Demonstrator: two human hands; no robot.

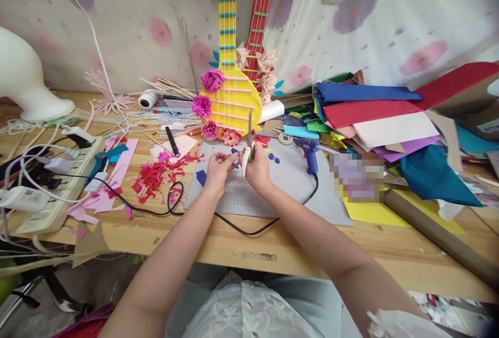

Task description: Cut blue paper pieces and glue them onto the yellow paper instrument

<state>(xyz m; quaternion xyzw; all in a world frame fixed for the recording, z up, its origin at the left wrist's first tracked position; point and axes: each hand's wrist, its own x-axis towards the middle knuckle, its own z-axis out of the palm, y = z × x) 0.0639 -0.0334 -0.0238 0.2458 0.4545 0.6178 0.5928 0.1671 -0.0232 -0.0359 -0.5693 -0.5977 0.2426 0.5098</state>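
Fine Work at Close Quarters

The person's left hand (pixel 219 169) is pinching a small dark-blue piece (pixel 234 152), seemingly paper or fabric; its grip is closing thumb and fingertips together on the edge. The right hand (pixel 258 169) is clamping its grip around a pair of white-handled metal scissors (pixel 245 163), whose blades are pointing away from the body. Whether the blades are biting into the piece, I cannot tell.

Both hands are hovering over a grey gridded cutting mat (pixel 249 208), which is lying on a light wooden bench (pixel 226 247). Small cut dark-blue bits (pixel 277 160) are resting right of the scissors, and a dark-blue strip (pixel 201 177) is lying just beside the left hand. A blue glue gun (pixel 310 156) is sitting farther right, its black cable (pixel 249 233) running across the mat's near edge. A yellow lute-shaped model (pixel 234 96) with pink paper flowers is standing behind.

The step in hand is looking like trimming. Doing it well is probably meaning turning the piece rather than the scissors, making short snips, and keeping the left fingertips clear of the blades.
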